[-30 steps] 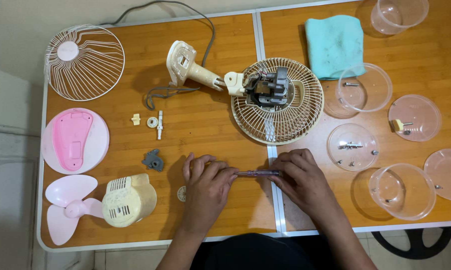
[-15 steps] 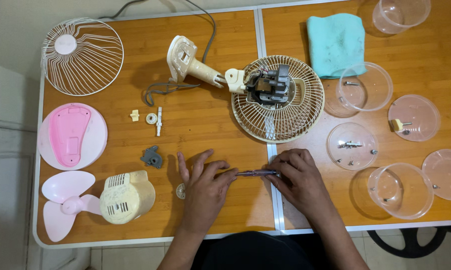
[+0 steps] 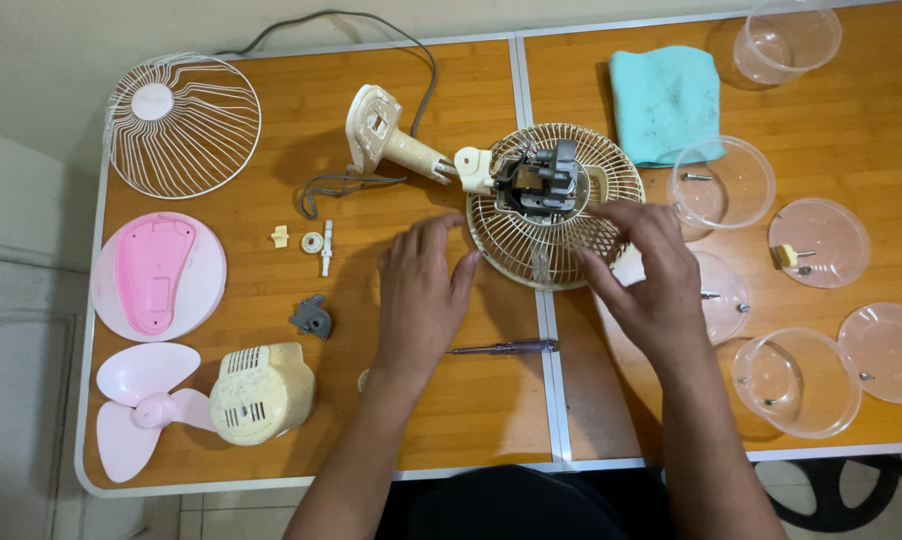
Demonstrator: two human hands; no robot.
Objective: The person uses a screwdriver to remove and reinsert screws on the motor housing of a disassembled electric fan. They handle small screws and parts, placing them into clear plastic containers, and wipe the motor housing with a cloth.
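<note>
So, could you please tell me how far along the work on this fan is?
Done: front grille, blade and motor cover lie detached. In hand: left hand and right hand reach the rear grille, screwdriver set down. Left: motor sits mounted on it.

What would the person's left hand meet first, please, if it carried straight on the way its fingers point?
Probably the left rim of the round cream wire fan guard. The left hand points up and slightly right, its fingertips right beside that rim; height above the table is unclear from one view.
</note>
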